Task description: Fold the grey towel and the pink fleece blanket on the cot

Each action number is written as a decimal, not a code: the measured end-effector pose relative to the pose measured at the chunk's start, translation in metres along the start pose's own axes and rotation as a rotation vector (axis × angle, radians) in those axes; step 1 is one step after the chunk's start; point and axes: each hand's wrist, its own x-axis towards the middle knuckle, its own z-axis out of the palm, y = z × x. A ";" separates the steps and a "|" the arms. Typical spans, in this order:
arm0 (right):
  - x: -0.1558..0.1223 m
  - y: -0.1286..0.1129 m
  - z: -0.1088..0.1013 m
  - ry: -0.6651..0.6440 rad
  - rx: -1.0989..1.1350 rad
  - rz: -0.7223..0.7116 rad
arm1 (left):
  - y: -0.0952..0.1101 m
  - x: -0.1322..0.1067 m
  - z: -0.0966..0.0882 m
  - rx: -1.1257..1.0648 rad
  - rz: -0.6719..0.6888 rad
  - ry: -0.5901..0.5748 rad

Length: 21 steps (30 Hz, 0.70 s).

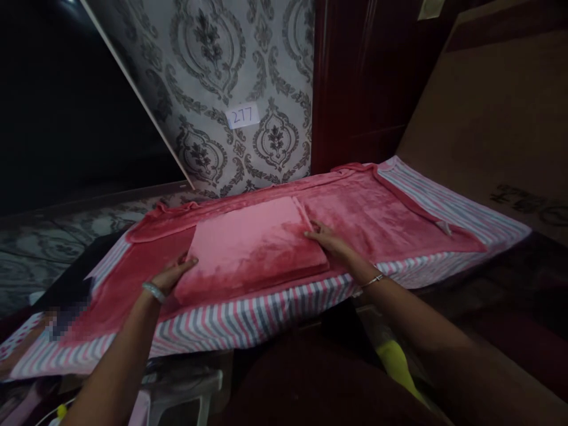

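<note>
A folded pink fleece cloth (252,245) lies as a thick rectangle on a larger pink blanket (377,216) spread over a table. My left hand (171,275) rests against the fold's left edge, fingers stretched along it. At the fold's right edge my right hand (328,239) lies flat, fingers extended and touching the cloth. Each wrist carries a bangle. Neither hand grips anything.
Beneath the blanket is a striped pink, white and grey sheet (248,319) covering the table. A patterned wall panel with a paper label "277" (242,115) stands behind. A dark red door (355,83) and a brown cardboard sheet (492,112) are at the right. A white plastic stool (190,387) sits below.
</note>
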 end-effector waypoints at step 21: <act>-0.012 0.040 -0.012 0.015 0.029 -0.149 | 0.185 0.049 0.268 1.360 1.018 -0.750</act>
